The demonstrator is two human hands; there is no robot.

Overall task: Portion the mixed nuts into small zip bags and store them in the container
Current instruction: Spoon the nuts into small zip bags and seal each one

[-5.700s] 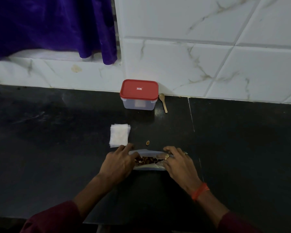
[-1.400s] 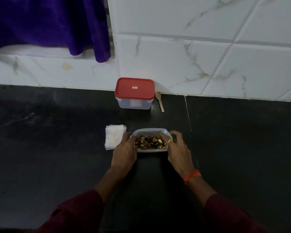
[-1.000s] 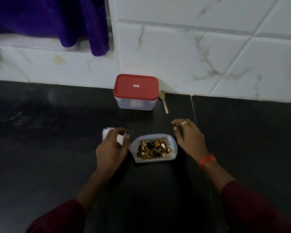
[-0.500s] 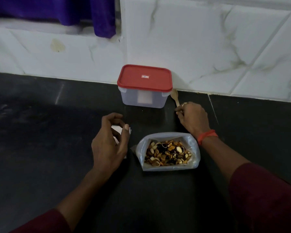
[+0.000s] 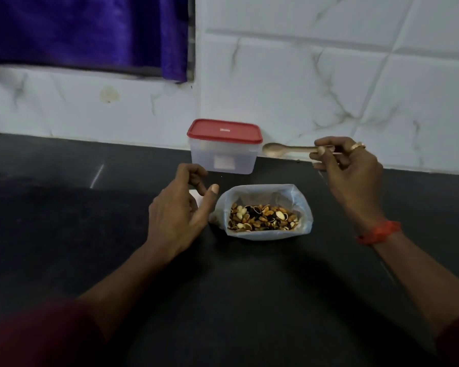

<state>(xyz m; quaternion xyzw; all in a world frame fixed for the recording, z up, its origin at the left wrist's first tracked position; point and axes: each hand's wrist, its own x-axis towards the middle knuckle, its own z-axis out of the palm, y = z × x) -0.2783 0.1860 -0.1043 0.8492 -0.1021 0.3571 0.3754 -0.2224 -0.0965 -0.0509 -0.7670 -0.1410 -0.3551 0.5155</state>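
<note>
An open clear bag of mixed nuts (image 5: 265, 215) stands on the black counter (image 5: 249, 287). Behind it, against the wall, is the clear container with a red lid (image 5: 224, 145), closed. My right hand (image 5: 347, 165) pinches the handle of a small wooden spoon (image 5: 281, 150), lifted off the counter with its bowl pointing left. My left hand (image 5: 180, 213) hovers left of the nut bag, fingers loosely curled and holding nothing. It covers most of the stack of small white zip bags (image 5: 196, 196); only a corner shows.
A white marble-tiled wall (image 5: 329, 88) rises along the back of the counter. A purple curtain (image 5: 85, 33) hangs at the upper left above a ledge.
My right hand has picked the wooden spoon up from beside the container and lifted it to the right. My left hand has stayed over the stack of zip bags. The camera moved closer.
</note>
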